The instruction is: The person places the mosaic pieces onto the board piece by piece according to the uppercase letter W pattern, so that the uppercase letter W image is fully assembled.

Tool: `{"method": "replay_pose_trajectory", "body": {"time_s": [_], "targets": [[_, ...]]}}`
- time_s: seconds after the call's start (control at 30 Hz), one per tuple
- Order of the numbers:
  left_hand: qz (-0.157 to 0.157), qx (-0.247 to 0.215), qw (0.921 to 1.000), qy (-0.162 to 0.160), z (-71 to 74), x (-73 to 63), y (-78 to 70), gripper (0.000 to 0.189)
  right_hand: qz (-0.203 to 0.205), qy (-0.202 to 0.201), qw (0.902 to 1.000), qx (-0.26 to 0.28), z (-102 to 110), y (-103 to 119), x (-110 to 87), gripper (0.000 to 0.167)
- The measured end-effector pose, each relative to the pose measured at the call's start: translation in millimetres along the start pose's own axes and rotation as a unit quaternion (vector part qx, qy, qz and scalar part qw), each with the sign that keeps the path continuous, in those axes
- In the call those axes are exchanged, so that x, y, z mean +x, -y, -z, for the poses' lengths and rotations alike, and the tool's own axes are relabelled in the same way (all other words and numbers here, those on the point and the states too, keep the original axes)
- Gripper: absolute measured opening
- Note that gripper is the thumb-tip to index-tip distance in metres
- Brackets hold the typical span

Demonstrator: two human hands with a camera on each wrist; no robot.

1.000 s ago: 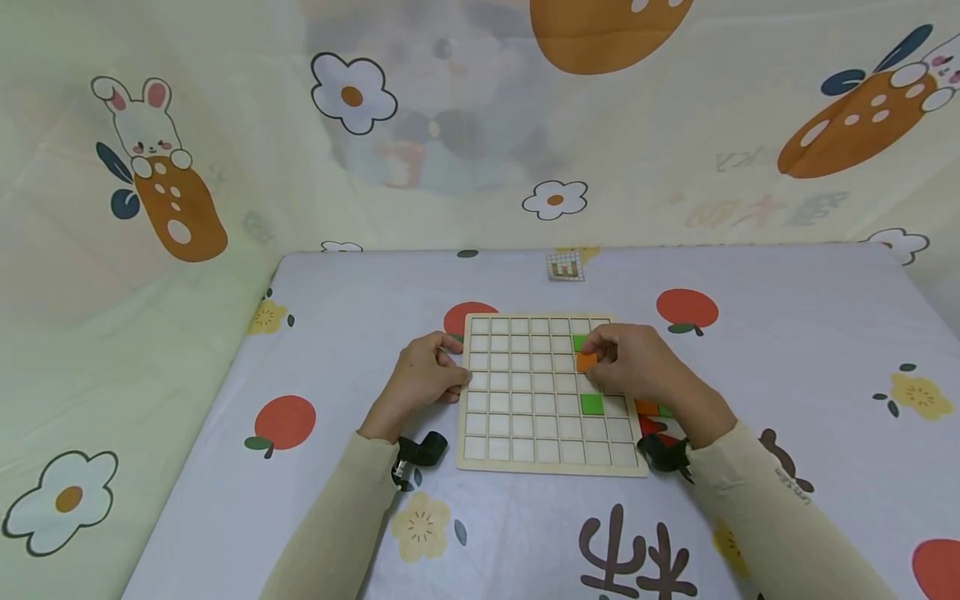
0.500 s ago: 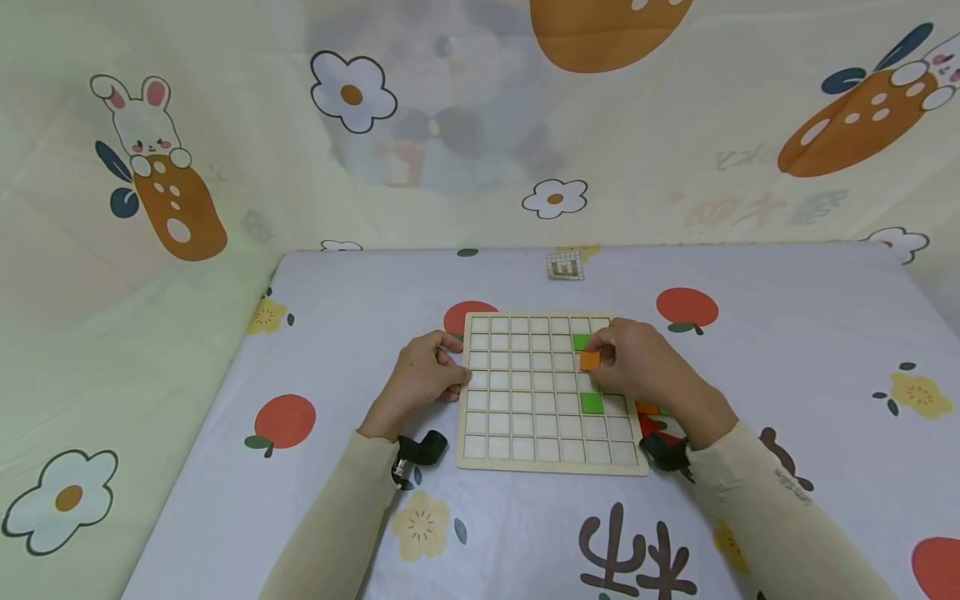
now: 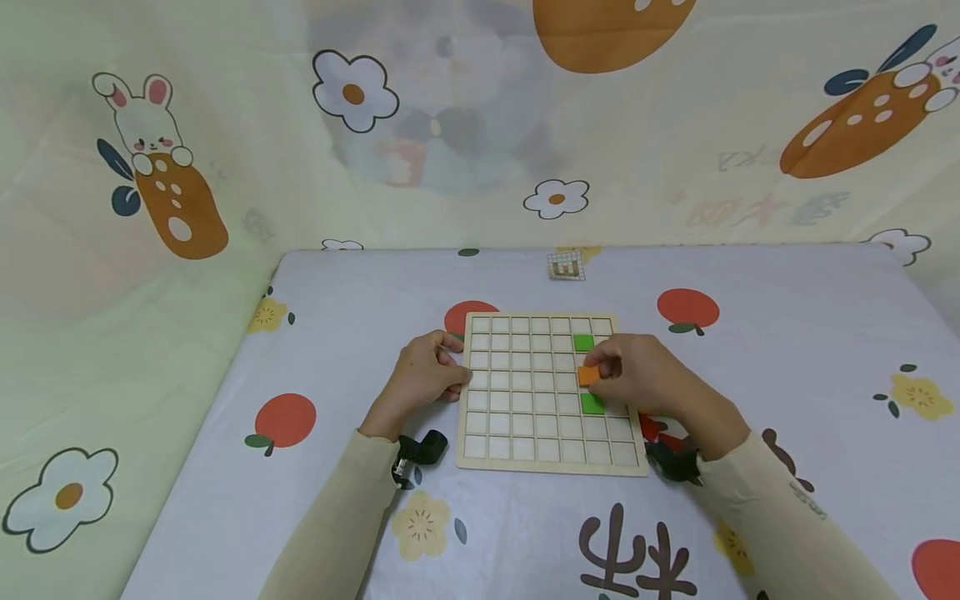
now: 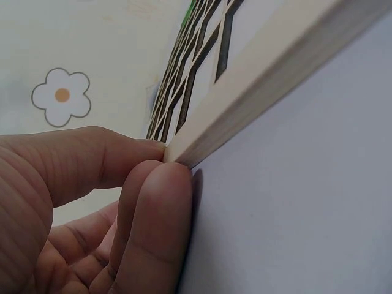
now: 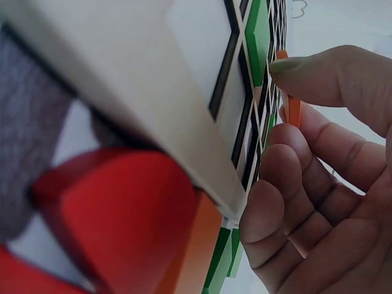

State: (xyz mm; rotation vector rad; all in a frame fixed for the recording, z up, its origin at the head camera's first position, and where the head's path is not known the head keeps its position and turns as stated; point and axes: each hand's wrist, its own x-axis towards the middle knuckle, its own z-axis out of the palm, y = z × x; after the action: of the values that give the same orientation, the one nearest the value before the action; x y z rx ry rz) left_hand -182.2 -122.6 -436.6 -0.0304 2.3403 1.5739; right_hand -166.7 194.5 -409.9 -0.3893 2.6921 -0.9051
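A light wooden grid board [image 3: 525, 471] with square white cells lies on the table. My right hand [image 3: 645, 375] pinches an orange square tile [image 3: 588, 377] between thumb and fingers over the board's right part; the right wrist view shows the tile [image 5: 294, 111] tilted on edge. Green tiles sit in cells above [image 3: 582, 342] and below [image 3: 592, 404] it, the lower partly behind the thumb. At the board's left edge, my left hand [image 3: 423, 375] touches the frame with thumb and index fingertips, set apart along that side.
Red tiles [image 3: 654, 425] lie right of the board, partly under my right wrist; an orange piece [image 5: 199, 251] and green pieces [image 5: 220, 260] show there too. A small patterned grid card [image 3: 566, 266] lies behind the board. A printed curtain [image 3: 450, 125] hangs at the back.
My right hand has lifted the orange tile off its place below the upper green tile and moved it nearer to me, towards the lower green tile. The left hand stays put.
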Motion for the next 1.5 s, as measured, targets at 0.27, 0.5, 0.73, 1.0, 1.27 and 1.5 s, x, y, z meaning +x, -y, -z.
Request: {"method": "replay_pose_trajectory", "body": {"time_s": [0.27,0.5,0.73,1.0,1.27,1.5], "targets": [[0.002,0.005,1.0000,-0.001,-0.4,1.0,0.1,0.035,-0.008,0.006,0.9999,0.013,-1.0,-3.1,-1.1,0.018],[0.009,0.001,1.0000,0.000,-0.4,1.0,-0.5,0.036,-0.013,0.016,0.9995,0.024,-0.8,-4.0,-1.3,0.017],[0.010,0.001,1.0000,0.000,-0.3,0.4,-1.0,0.036,-0.020,0.023,0.9993,0.021,-0.4,-3.7,-0.2,0.018],[0.005,0.003,1.0000,-0.001,-0.4,0.4,-0.3,0.036,-0.021,0.026,0.9992,0.022,-0.3,-4.6,0.6,0.018],[0.007,0.003,1.0000,-0.002,-0.9,0.5,-0.4,0.036,-0.011,0.022,0.9994,0.023,-0.4,-5.7,0.2,0.022],[0.006,0.004,1.0000,-0.003,-0.7,-0.8,-2.1,0.036,-0.013,0.009,0.9997,0.019,3.8,-3.5,3.4,0.028]]}}
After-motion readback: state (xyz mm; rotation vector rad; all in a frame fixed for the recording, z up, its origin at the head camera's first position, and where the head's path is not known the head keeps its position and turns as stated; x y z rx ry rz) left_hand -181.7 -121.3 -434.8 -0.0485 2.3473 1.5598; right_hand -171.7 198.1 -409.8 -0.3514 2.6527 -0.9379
